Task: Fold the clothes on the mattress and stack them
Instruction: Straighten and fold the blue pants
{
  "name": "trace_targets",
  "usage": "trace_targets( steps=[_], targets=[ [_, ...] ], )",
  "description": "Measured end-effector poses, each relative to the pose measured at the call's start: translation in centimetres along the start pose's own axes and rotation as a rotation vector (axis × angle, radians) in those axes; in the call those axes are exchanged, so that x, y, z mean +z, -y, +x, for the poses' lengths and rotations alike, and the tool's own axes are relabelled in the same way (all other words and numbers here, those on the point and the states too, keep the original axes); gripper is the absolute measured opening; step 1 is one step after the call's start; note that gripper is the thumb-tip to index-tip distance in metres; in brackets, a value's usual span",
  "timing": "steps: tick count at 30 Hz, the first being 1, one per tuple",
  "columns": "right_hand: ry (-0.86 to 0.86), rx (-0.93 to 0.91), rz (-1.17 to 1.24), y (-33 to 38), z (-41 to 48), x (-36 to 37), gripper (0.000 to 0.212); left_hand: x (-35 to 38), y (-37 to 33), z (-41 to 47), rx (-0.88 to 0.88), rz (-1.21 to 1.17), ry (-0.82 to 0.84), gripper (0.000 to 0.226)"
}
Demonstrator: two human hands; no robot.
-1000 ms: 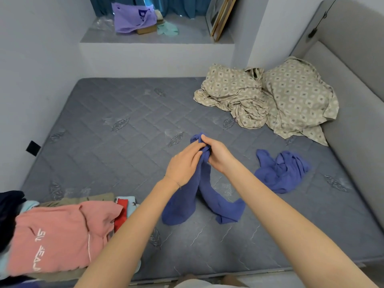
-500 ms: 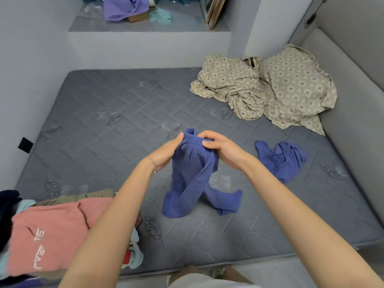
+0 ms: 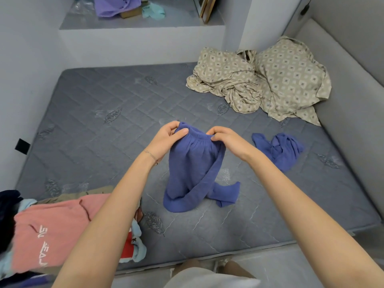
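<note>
You have the blue trousers (image 3: 193, 167) by their gathered elastic waistband. Your left hand (image 3: 168, 138) pinches one end of it and your right hand (image 3: 226, 140) the other, thumbs on the near face and fingers curled over the top edge. The two hands are level and a little apart, so the waistband runs left to right between them, slightly slack and puckered.

From there the garment's long axis drops down and back toward you. The upper part hangs clear, while the leg ends lie on the mattress (image 3: 104, 121) between your forearms. The legs are not parallel: one falls fairly straight to a rounded hem on the left, and the other crosses it on a diagonal, its end kinked out flat to the right. I judge that the crossing needs shaking or drawing out before a clean lengthwise fold is possible.

The cloth is a soft, textured knit in a mid blue-violet, limp, with fine gathers under the band.

The pile with the pink top (image 3: 52, 231) sits at the near left corner, closer to your left hand. A second crumpled blue garment (image 3: 278, 150) lies on the mattress, just beyond your right wrist.
</note>
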State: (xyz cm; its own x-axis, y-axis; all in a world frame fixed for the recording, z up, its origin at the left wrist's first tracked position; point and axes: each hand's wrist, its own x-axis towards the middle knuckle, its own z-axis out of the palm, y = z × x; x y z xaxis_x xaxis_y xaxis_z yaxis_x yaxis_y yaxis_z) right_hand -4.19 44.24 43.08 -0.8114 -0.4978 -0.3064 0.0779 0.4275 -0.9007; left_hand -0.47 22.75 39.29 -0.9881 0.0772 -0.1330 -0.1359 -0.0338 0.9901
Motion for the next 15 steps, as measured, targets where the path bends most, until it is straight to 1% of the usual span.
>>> trace_targets(
  steps=[1, 2, 4, 5, 6, 8, 10, 12, 15],
  targets=[
    [0.010, -0.001, -0.080, -0.3, -0.2, -0.2, 0.014, 0.3, -0.2, 0.0, 0.014, 0.032, -0.005, 0.008],
    [0.029, -0.014, -0.153, -0.4, -0.3, -0.3, 0.016, 0.7, -0.5, 0.0, 0.029, 0.060, 0.001, 0.012],
    [0.054, -0.077, -0.289, -0.4, -0.6, -0.2, 0.044, 1.5, -0.8, -0.1, 0.045, 0.098, 0.030, 0.011],
    [0.042, -0.103, -0.343, -0.2, -0.7, 0.0, 0.055, 1.9, -1.1, -0.1, 0.053, 0.111, 0.049, 0.009],
    [0.012, -0.119, -0.375, 0.0, -0.7, 0.3, 0.058, 2.3, -1.2, -0.1, 0.060, 0.116, 0.061, 0.008],
    [-0.051, -0.127, -0.377, 0.3, -0.6, 0.8, 0.048, 2.8, -1.3, -0.1, 0.076, 0.111, 0.063, 0.009],
    [-0.071, -0.133, -0.304, 0.5, -0.8, 0.9, 0.038, 2.6, -1.1, -0.1, 0.068, 0.090, 0.063, 0.010],
    [-0.056, -0.149, -0.207, 0.9, -1.3, 0.5, 0.032, 2.0, -0.5, -0.4, 0.015, 0.067, 0.112, 0.010],
    [-0.038, -0.181, -0.123, 2.2, -2.2, 0.0, 0.029, 1.2, 1.0, -1.3, -0.099, 0.118, 0.202, 0.019]
  ],
)
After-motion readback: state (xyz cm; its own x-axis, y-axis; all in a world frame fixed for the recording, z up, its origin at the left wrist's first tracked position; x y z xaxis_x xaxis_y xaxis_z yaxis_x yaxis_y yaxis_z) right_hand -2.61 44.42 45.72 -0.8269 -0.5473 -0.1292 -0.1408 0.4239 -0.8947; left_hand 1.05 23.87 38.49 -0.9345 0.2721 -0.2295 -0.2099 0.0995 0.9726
